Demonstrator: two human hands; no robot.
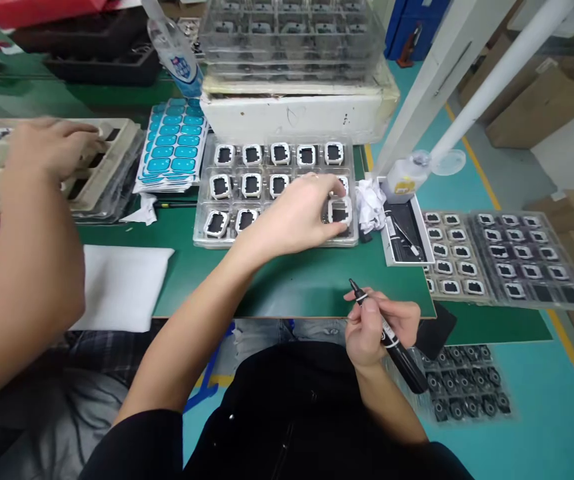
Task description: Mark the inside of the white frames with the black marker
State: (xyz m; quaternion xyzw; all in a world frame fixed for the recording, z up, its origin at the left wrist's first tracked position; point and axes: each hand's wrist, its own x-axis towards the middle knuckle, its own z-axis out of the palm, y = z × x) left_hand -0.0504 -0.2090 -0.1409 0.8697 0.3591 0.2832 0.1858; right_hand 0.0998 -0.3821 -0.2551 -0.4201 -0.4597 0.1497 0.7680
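Observation:
My left hand point(301, 215) reaches over the right end of a clear plastic tray point(277, 243). Its thumb and fingers grip a white square frame part point(339, 211) at the tray's front right corner; whether the part is lifted off the tray I cannot tell. Several similar white frames point(251, 185) sit in the tray's rows of pockets. Near the table's front edge, my right hand point(379, 327) holds a black marker pen point(403, 360), uncapped, its dark tip pointing up and left.
A co-worker's arm point(31, 227) reaches over a beige tray point(127, 133) at left. Blue sticker sheets point(171, 143), crumpled tissue point(371, 204), a small tool box point(407, 230) and a bottle point(407, 175) surround the tray. More part trays point(527, 253) lie at right, beside a white post point(431, 87).

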